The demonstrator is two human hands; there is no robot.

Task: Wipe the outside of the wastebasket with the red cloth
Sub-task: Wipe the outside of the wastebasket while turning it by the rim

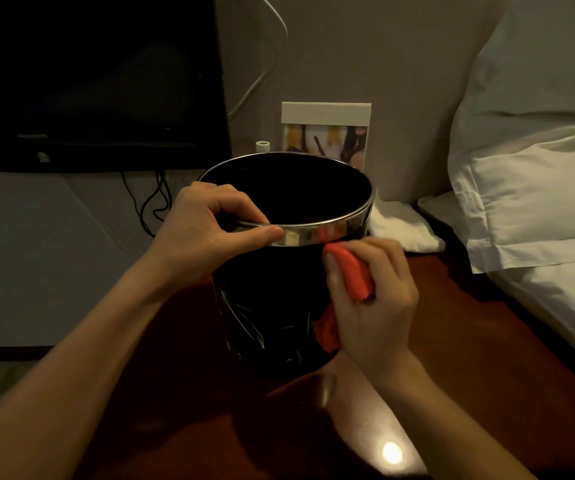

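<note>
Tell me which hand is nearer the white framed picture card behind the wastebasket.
Left. The left hand grips the rim just below the white framed picture card; the right hand is lower on the side.

One black wastebasket [279, 306] with one chrome rim band [313, 233] stands on one dark red-brown table [469, 341], and one red cloth [351, 271] lies against its side. Two hands are present, one left hand [203, 233] and one right hand [379, 303]. Behind and beside these are one dark screen [95, 81], one white-framed picture card [325, 129], one small white cap [262, 146], one white cable [261, 74] on the wall, a few dark cables [154, 202] whose exact number cannot be told, two white pillows [538, 161], and one folded white cloth [403, 226].
</note>
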